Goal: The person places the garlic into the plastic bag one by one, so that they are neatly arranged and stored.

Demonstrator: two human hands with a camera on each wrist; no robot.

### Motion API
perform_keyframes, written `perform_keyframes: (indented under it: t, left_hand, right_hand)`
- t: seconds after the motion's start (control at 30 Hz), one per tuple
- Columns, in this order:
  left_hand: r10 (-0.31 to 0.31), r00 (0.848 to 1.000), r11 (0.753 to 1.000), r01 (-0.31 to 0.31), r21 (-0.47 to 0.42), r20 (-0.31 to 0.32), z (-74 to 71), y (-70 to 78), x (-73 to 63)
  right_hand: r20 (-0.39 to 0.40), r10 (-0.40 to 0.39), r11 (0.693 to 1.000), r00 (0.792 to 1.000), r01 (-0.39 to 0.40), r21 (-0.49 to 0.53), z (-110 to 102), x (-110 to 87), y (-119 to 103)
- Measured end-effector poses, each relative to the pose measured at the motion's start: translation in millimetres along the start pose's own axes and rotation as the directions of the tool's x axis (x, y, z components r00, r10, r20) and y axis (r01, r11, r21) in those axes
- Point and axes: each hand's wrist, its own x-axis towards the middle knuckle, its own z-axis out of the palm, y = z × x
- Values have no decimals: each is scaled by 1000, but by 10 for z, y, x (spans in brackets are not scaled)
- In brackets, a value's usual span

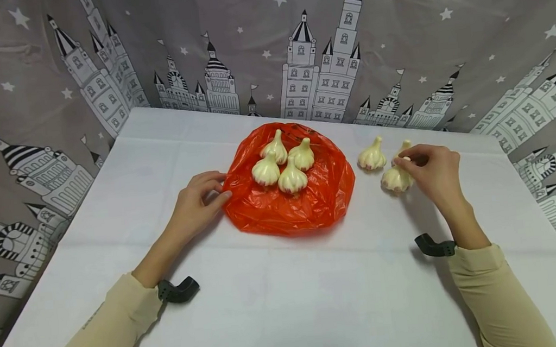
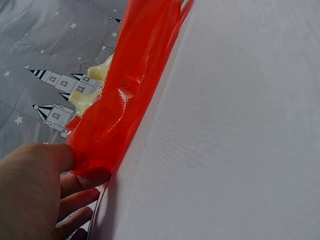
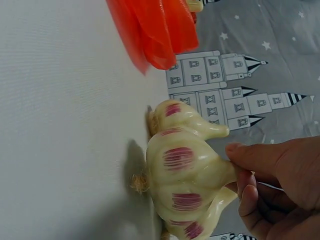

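A red plastic bag (image 1: 286, 216) lies spread on the table with several garlic bulbs (image 1: 292, 179) on it. My left hand (image 1: 196, 204) pinches the bag's left edge; in the left wrist view the thumb is on one side of the film and a finger shows behind it. To the right of the bag, my right hand (image 1: 432, 171) pinches a garlic bulb (image 3: 185, 167) by its stem. That bulb has purple streaks and dry roots, and its shadow falls on the cloth. One garlic bulb (image 1: 372, 155) stands left of it, another (image 1: 405, 145) is partly hidden behind it.
A white cloth (image 1: 288, 303) covers the table. Behind it hangs a grey curtain (image 1: 258, 44) printed with castles and stars. Each wrist wears a black camera mount (image 1: 178, 290).
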Motion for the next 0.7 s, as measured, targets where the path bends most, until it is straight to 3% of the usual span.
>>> perform_keyframes:
  t: [0.23,0.4,0.7]
  left_hand:
    - [2,1000,1000,-2,-6,-6,5,-8,1]
    - [8,1000,1000,-8,-15,-6,15,-2,11]
    - [3,1000,1000,-3,1,-5,5,-5,8]
  right_hand:
    - [-54,0,1000,999,-1,-18,-151,-5,-162]
    - [-81,-18,1000,997,20,24,-209,-27,-291]
    - [-14,-66,995,998,67,73,-157,-7,-660]
